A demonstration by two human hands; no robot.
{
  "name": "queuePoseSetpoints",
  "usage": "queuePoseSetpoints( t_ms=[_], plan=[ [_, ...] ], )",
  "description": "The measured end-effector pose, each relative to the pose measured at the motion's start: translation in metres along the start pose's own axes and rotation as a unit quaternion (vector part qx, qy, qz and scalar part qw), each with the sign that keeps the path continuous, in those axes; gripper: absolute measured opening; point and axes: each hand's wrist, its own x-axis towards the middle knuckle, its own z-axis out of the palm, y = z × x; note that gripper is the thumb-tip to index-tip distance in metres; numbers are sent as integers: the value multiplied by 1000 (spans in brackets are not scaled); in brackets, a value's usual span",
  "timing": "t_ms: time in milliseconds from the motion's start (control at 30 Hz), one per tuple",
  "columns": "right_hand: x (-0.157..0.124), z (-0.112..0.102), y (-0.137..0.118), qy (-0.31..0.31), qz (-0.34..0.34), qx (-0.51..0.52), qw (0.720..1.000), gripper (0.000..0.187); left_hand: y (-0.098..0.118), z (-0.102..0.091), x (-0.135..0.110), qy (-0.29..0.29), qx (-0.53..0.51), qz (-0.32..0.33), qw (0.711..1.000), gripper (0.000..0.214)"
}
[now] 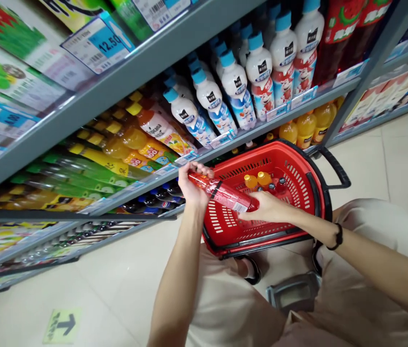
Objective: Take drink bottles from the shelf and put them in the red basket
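Note:
A red drink bottle [225,193] with a dark band is held at a slant between my two hands. My left hand [194,185] is closed round its upper-left end, fingers curled over it. At the lower-right end, my right hand [267,206] grips the bottle, with a dark band on that wrist. Beneath both hands is a red shopping basket [300,149], its black handle [337,166] sticking out at the right. Inside the basket stand orange drinks with yellow caps [251,181] and bottles with dark caps [281,182].
Beyond the basket, a grey shelf [139,67] holds white bottles with blue caps [233,77], orange juice bottles [135,140] and green bottles [81,171]. A grey stool [291,291] stands below my legs. An arrow sticker [62,325] lies on the tiled floor.

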Motion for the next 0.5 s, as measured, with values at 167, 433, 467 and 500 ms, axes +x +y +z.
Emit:
queuePoseSetpoints(
  t_ms=[167, 433, 467, 500],
  plan=[
    [1, 10, 16, 8, 72, -243, 967, 46, -7, 5, -20, -220, 386, -10, 896, 38],
    [11, 18, 43, -26, 124, -306, 944, 46, -4, -6, -18, -272, 729, 41, 627, 55],
    [10, 20, 45, -36, 119, -311, 942, 40, -9, -8, -16, -271, 744, 29, 610, 56],
    [9, 23, 46, -50, 115, -315, 941, 32, -16, -11, -15, -274, 772, 20, 574, 56]
  ],
)
